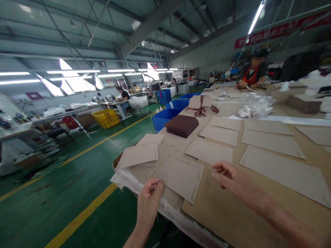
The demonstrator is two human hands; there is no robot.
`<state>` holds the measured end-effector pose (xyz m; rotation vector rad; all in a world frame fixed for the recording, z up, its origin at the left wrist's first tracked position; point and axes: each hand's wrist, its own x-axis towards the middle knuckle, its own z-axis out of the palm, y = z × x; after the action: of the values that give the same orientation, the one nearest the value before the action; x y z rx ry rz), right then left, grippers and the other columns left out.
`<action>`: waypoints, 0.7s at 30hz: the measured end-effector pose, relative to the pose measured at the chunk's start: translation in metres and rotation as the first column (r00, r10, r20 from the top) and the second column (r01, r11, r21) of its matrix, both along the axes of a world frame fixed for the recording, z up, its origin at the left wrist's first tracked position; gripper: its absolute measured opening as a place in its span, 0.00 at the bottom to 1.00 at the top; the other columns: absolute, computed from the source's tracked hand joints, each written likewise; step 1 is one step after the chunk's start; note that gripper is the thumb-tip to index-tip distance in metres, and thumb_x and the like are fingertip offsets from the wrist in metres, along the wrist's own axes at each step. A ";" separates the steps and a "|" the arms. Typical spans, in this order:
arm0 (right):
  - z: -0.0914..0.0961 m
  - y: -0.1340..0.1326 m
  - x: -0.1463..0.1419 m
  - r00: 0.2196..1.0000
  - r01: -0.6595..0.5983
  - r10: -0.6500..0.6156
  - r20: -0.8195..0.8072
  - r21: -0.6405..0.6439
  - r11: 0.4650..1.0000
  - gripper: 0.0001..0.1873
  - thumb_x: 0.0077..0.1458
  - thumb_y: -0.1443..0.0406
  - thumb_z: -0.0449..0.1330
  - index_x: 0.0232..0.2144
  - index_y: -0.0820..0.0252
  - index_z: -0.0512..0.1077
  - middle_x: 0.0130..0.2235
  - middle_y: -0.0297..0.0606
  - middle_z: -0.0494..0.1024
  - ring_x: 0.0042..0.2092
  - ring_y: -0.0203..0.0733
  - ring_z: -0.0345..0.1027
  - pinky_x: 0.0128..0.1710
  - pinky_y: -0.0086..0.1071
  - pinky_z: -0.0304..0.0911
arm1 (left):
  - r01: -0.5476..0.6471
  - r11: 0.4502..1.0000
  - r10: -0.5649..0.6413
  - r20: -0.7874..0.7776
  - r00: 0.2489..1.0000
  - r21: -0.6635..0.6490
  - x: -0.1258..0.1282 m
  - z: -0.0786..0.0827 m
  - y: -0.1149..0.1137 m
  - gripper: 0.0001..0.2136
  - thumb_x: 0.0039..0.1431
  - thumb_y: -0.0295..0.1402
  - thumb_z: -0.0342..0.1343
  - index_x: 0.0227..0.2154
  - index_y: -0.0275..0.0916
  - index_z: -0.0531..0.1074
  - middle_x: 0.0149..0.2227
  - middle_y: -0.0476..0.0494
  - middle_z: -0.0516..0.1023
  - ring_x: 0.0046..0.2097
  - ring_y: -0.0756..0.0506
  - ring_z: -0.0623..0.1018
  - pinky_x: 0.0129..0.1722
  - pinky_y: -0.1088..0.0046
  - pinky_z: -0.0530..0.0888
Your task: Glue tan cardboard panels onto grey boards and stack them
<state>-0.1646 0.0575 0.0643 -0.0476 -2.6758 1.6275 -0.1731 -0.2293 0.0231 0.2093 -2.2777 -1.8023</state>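
Note:
My left hand (pixel 149 198) pinches the near corner of a beige cardboard sheet (pixel 181 177) that lies at the front edge of the long worktable (pixel 232 213). My right hand (pixel 231 179) hovers just right of that sheet with its fingers curled loosely apart and nothing in it. More beige sheets (pixel 210 151) lie in rows across the table. A loose pile of similar sheets (pixel 141 153) hangs over the table's left corner.
A stack of dark brown covers (pixel 181 125) sits further back, with crumpled clear plastic (pixel 256 106) beyond. Blue bins (pixel 165 117) stand beside the table on the green floor. A person in a red apron (pixel 252 74) works at the far end. A yellow crate (pixel 106 118) stands left.

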 end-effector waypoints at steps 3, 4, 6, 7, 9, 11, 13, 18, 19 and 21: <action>0.036 0.014 -0.052 0.997 -0.037 0.044 -0.057 0.128 0.991 0.11 0.52 0.60 0.62 0.38 0.58 0.73 0.34 0.35 0.76 0.30 0.38 0.70 0.31 0.31 0.63 | 0.036 0.990 -0.052 -0.119 0.991 -0.138 -0.026 0.025 -0.001 0.15 0.55 0.47 0.57 0.35 0.40 0.73 0.24 0.52 0.73 0.24 0.50 0.71 0.23 0.76 0.67; 0.046 0.015 -0.072 0.998 -0.052 0.057 -0.039 0.124 0.991 0.09 0.50 0.63 0.64 0.35 0.59 0.73 0.32 0.35 0.76 0.30 0.37 0.69 0.29 0.30 0.62 | 0.064 0.970 -0.104 -0.163 0.981 -0.233 -0.039 0.035 0.001 0.14 0.57 0.45 0.55 0.37 0.40 0.73 0.26 0.51 0.74 0.26 0.49 0.73 0.26 0.75 0.69; 0.061 0.014 -0.109 0.998 -0.064 0.066 -0.012 0.090 0.994 0.08 0.48 0.66 0.66 0.33 0.59 0.73 0.28 0.34 0.76 0.29 0.38 0.70 0.24 0.27 0.59 | 0.094 0.895 -0.210 -0.228 0.951 -0.435 -0.071 0.053 0.005 0.11 0.59 0.40 0.53 0.39 0.40 0.73 0.30 0.49 0.76 0.31 0.48 0.76 0.33 0.72 0.72; 0.066 0.013 -0.127 0.999 -0.053 0.053 -0.001 0.061 0.997 0.08 0.48 0.68 0.66 0.33 0.60 0.73 0.27 0.35 0.76 0.30 0.38 0.70 0.23 0.26 0.59 | 0.097 0.859 -0.247 -0.240 0.939 -0.503 -0.090 0.060 0.008 0.11 0.59 0.38 0.53 0.40 0.40 0.73 0.32 0.48 0.77 0.33 0.47 0.77 0.36 0.71 0.73; 0.069 0.010 -0.161 1.000 -0.006 0.006 0.024 -0.008 1.000 0.06 0.52 0.68 0.65 0.35 0.61 0.72 0.28 0.35 0.76 0.31 0.37 0.70 0.24 0.24 0.62 | 0.111 0.814 -0.293 -0.237 0.926 -0.571 -0.130 0.070 0.015 0.09 0.57 0.33 0.54 0.40 0.40 0.73 0.36 0.46 0.78 0.37 0.46 0.77 0.40 0.70 0.73; 0.066 0.009 -0.192 0.996 0.062 -0.056 0.067 -0.090 0.994 0.05 0.59 0.67 0.61 0.38 0.63 0.70 0.31 0.36 0.76 0.30 0.35 0.70 0.26 0.25 0.65 | 0.143 0.784 -0.333 -0.216 0.918 -0.604 -0.171 0.073 0.023 0.09 0.55 0.30 0.56 0.40 0.39 0.74 0.38 0.46 0.79 0.41 0.46 0.77 0.44 0.69 0.72; 0.058 0.008 -0.222 0.986 0.133 -0.113 0.124 -0.162 0.978 0.09 0.64 0.63 0.58 0.43 0.64 0.70 0.34 0.36 0.75 0.31 0.34 0.70 0.28 0.28 0.68 | 0.172 0.752 -0.361 -0.179 0.915 -0.637 -0.210 0.071 0.031 0.09 0.53 0.27 0.59 0.38 0.40 0.74 0.40 0.45 0.78 0.43 0.45 0.77 0.47 0.67 0.71; 0.036 0.004 -0.286 0.941 0.281 -0.210 0.264 -0.268 0.922 0.17 0.65 0.58 0.57 0.50 0.63 0.69 0.43 0.40 0.74 0.37 0.38 0.72 0.34 0.35 0.72 | 0.220 0.726 -0.307 -0.020 0.951 -0.651 -0.294 0.061 0.046 0.08 0.55 0.31 0.63 0.37 0.37 0.74 0.42 0.44 0.77 0.46 0.43 0.76 0.51 0.59 0.71; 0.031 0.002 -0.296 0.931 0.304 -0.223 0.288 -0.277 0.911 0.17 0.65 0.57 0.57 0.51 0.62 0.69 0.45 0.41 0.74 0.38 0.39 0.72 0.36 0.36 0.72 | 0.220 0.736 -0.275 0.015 0.961 -0.640 -0.307 0.059 0.048 0.09 0.58 0.33 0.62 0.39 0.36 0.74 0.43 0.44 0.77 0.46 0.43 0.76 0.50 0.58 0.73; 0.021 -0.004 -0.314 0.914 0.339 -0.242 0.324 -0.286 0.896 0.18 0.64 0.57 0.58 0.52 0.62 0.68 0.47 0.42 0.74 0.41 0.41 0.72 0.38 0.38 0.72 | 0.197 0.774 -0.192 0.073 0.979 -0.602 -0.331 0.054 0.053 0.12 0.62 0.38 0.58 0.44 0.36 0.73 0.46 0.42 0.76 0.46 0.43 0.76 0.47 0.58 0.75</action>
<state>-0.4788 0.0536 0.0849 -0.7031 -2.3629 2.0759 -0.5044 -0.1760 0.0773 -0.1422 -2.8272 -1.0313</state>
